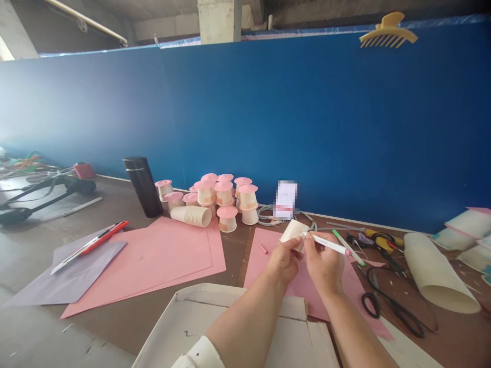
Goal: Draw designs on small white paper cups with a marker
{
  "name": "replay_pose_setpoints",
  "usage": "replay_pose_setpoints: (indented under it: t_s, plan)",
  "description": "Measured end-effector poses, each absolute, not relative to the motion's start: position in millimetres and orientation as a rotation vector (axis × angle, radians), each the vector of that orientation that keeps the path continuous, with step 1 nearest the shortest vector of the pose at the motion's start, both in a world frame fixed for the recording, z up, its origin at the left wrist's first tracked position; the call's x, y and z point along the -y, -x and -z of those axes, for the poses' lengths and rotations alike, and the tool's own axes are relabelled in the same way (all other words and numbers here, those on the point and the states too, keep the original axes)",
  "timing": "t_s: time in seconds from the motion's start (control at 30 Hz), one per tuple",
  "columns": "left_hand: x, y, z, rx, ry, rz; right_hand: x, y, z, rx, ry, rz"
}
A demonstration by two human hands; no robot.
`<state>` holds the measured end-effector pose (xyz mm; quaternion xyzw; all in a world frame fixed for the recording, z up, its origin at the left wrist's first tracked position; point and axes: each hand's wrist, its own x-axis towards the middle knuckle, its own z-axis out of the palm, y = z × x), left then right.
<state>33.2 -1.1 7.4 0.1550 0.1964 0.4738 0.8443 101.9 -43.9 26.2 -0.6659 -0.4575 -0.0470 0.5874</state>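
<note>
At a brown worktop (149, 319) before a blue wall (245, 117), a person's bare hands met over a pink sheet (258, 271), a white paper cup (293, 231) in one and a white pen (329, 243) in the other. The left hand (284, 261) had its grip pressed around the cup's lower side, thumb laid along the wall. The right hand (325, 261) pinched the pen near its tip between thumb and fingers. The cup appeared tilted, its long axis slanting from upper right to lower left; which end was its mouth could not be told.

Everything seemed to turn on the pen tip and the cup wall. The pen's long axis ran leftward and slightly up, aimed at the cup's right side; whether the tip touched was too small to tell. The cup sat within the left grip, the nearer of the two, and just left of the right grip. A small pink cap (263, 249) lay on the sheet to the left, while cups with pink tops (227, 219) stood farther back, beside a nested stack of plain cups (192, 216).
</note>
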Motion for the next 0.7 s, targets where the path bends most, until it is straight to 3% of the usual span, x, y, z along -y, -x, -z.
replay_pose_setpoints:
  t_s: [0.4, 0.7]
  plan:
    - [0.0, -26.9, -17.9, -0.361, -0.060, -0.923, 32.5, -120.4, -16.4, 0.649, 1.268, -0.268]
    - [6.5, -21.4, -22.9, -0.239, -0.118, -0.796, 18.0, -125.3, -0.8, 0.511, 1.005, -0.778]
